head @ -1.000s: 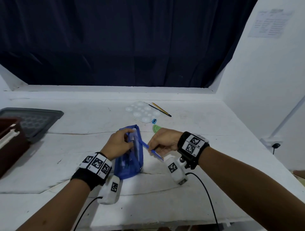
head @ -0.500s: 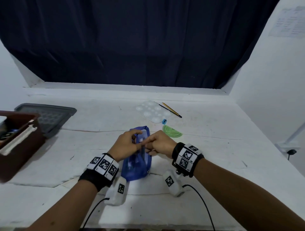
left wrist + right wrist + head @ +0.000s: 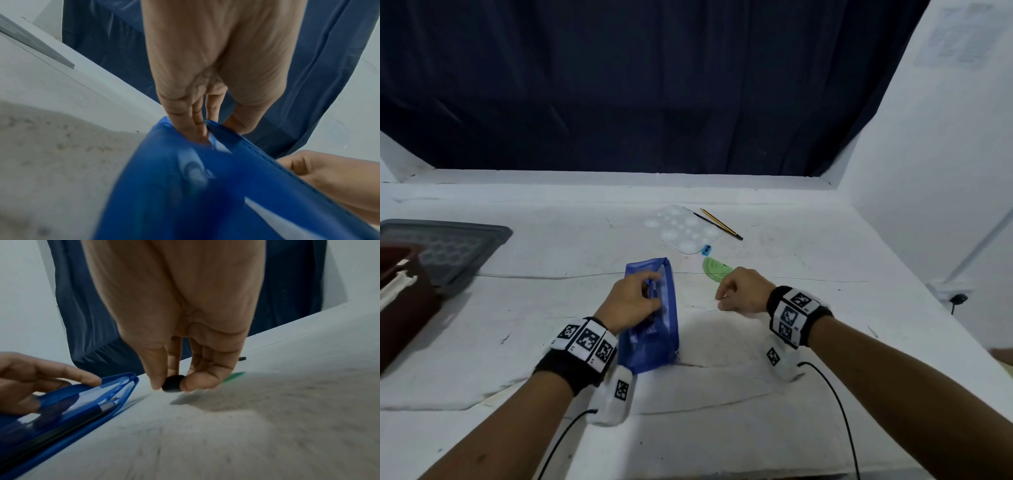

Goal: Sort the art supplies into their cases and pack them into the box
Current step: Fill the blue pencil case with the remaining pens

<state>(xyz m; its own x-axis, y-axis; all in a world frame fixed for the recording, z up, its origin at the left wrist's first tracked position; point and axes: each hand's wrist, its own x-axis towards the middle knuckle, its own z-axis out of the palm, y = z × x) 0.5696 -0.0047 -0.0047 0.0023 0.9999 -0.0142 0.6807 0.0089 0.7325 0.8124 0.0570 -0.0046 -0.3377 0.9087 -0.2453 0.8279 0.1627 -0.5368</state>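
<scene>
A blue see-through pouch [image 3: 654, 339] lies on the white table with its top edge open. My left hand [image 3: 630, 301] grips that edge, fingers inside the opening [image 3: 195, 123]. Pens lie inside the pouch [image 3: 61, 410]. My right hand [image 3: 739, 291] is apart from the pouch, to its right, just in front of a green protractor [image 3: 717, 270]. In the right wrist view, the thumb and fingers of my right hand [image 3: 171, 387] pinch a small black object [image 3: 172, 382] just above the table.
A clear paint palette [image 3: 688, 229], a thin brush [image 3: 700, 216], a yellow-black pencil [image 3: 722, 224] and a blue sharpener [image 3: 706, 250] lie behind the pouch. A brown box [image 3: 400, 301] and a grey lid [image 3: 445, 246] sit at far left. A wall rises at right.
My right hand slid the blue pen into the pouch, then drew away to the right near the protractor. My left hand kept hold of the pouch edge.
</scene>
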